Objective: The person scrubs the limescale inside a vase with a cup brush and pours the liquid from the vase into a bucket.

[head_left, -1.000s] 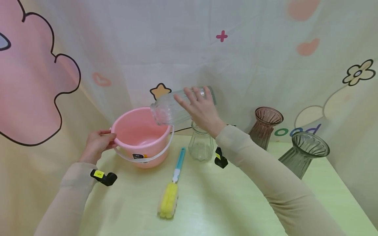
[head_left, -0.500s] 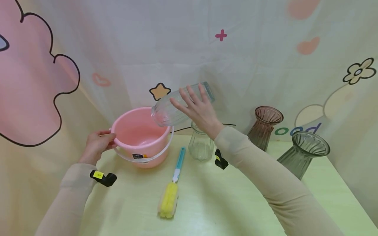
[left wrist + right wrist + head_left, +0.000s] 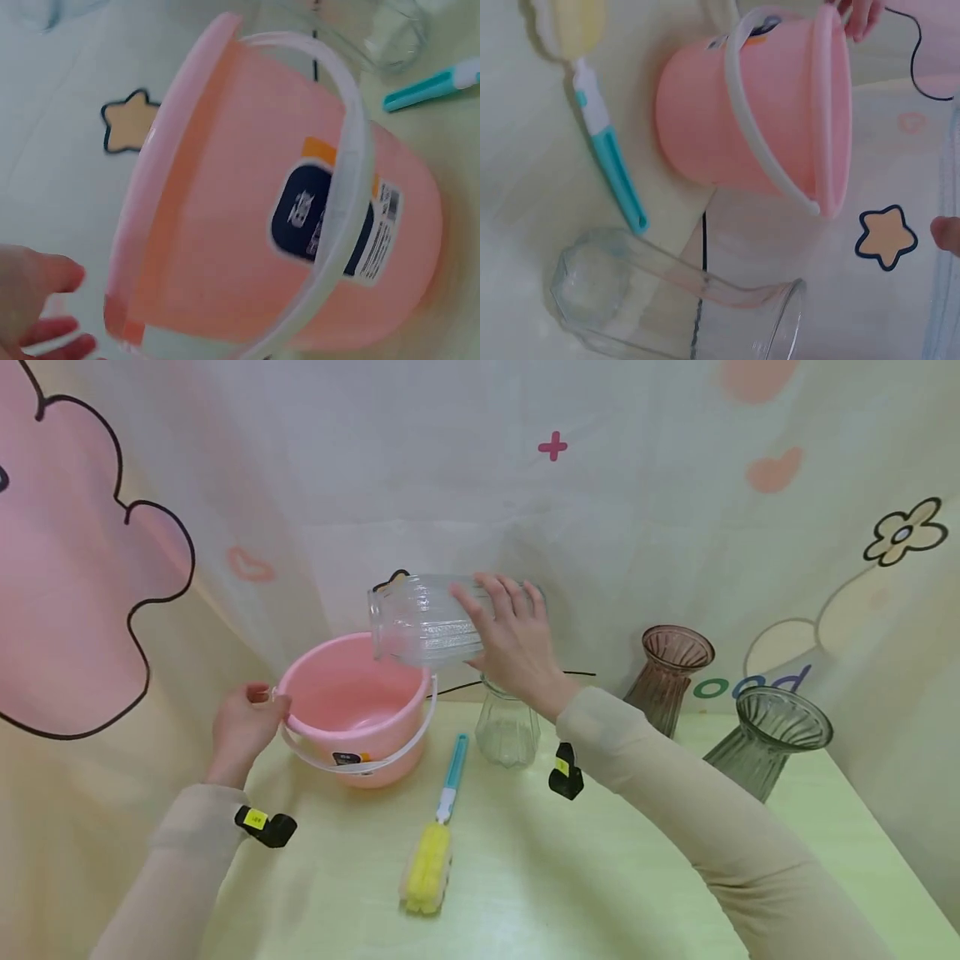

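Above the pink bucket (image 3: pixel 352 760), my right hand (image 3: pixel 517 643) grips a clear ribbed glass vase (image 3: pixel 427 618). The vase lies nearly level, its mouth facing left over the bucket's right side. My left hand (image 3: pixel 243 727) is beside the bucket's left rim; in the left wrist view its thumb (image 3: pixel 64 274) and fingers show apart from the rim, with nothing held between them. A white handle (image 3: pixel 405 747) hangs down the bucket's front. Little of the held vase shows in the right wrist view, only its edge at the far right.
A second clear glass vase (image 3: pixel 507 735) stands upright behind my right wrist. Reddish-brown (image 3: pixel 663 685) and grey-green (image 3: pixel 765 743) flared vases stand to the right. A yellow sponge brush (image 3: pixel 429 868) with a teal handle lies in front of the bucket. A printed curtain (image 3: pixel 450 468) hangs behind.
The vase in my right hand has turned from mouth-down towards level, its mouth rising. My left hand has loosened from the bucket rim and shifted slightly left.
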`<move>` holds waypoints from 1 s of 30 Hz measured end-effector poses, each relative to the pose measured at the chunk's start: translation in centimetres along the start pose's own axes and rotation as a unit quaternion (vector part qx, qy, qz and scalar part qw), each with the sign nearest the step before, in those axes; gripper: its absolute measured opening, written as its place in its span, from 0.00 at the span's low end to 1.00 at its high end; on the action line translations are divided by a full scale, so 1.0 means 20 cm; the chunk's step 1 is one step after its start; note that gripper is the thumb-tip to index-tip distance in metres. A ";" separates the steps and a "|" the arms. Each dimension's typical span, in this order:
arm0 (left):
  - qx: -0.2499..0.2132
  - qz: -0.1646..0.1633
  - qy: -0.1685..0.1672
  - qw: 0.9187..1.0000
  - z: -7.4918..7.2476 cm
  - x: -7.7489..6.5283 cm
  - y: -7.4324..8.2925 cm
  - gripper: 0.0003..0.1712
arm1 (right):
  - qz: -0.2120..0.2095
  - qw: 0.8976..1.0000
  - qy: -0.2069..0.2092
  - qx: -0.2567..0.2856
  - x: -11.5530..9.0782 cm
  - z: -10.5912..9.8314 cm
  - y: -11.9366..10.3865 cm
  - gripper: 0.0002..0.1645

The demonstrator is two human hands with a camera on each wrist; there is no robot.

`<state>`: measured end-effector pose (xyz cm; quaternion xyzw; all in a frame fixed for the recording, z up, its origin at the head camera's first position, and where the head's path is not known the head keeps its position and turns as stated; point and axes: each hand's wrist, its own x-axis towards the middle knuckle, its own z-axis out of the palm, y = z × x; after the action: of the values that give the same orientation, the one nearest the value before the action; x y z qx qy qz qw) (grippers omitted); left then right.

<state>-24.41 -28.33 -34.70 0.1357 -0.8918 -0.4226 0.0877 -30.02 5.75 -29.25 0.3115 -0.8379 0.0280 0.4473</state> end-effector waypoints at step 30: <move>-0.320 0.383 -0.317 0.806 0.62 -0.35 0.55 0.57 | 0.255 0.816 -0.135 0.501 -0.45 -0.27 -0.13 0.69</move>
<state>-22.95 -10.49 -34.21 -0.3943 -0.6637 -0.6355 -0.0065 -21.05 9.98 -33.59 0.2687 -0.8092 0.5149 0.0885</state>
